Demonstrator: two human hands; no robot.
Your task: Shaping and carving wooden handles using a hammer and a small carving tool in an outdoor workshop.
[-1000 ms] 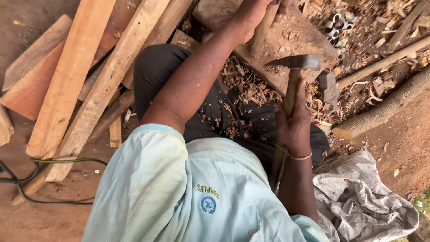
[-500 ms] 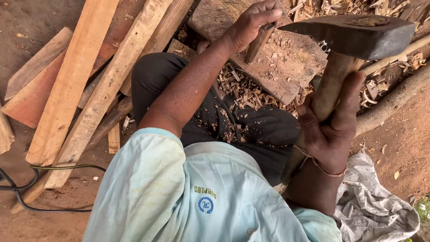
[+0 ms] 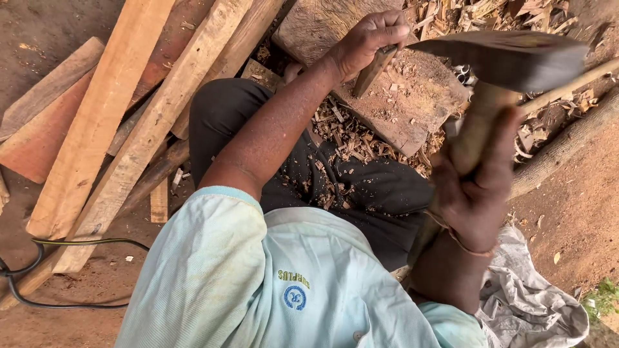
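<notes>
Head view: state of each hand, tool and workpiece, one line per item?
left hand: closed around the small wood piece, holding it on the block
small wood piece: tilted, lower end on the block
wooden block: lying flat, strewn with chips
right hand: gripping the handle
axe: raised above the block, blurred
planks: stacked aslant on the ground

Soft, even daylight with faint shadows; the raised axe head [image 3: 509, 58] is motion-blurred, the rest sharp.

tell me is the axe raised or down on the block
Raised. The axe is up near the camera in the right hand, its head clear above the wooden block, not touching it.
</notes>
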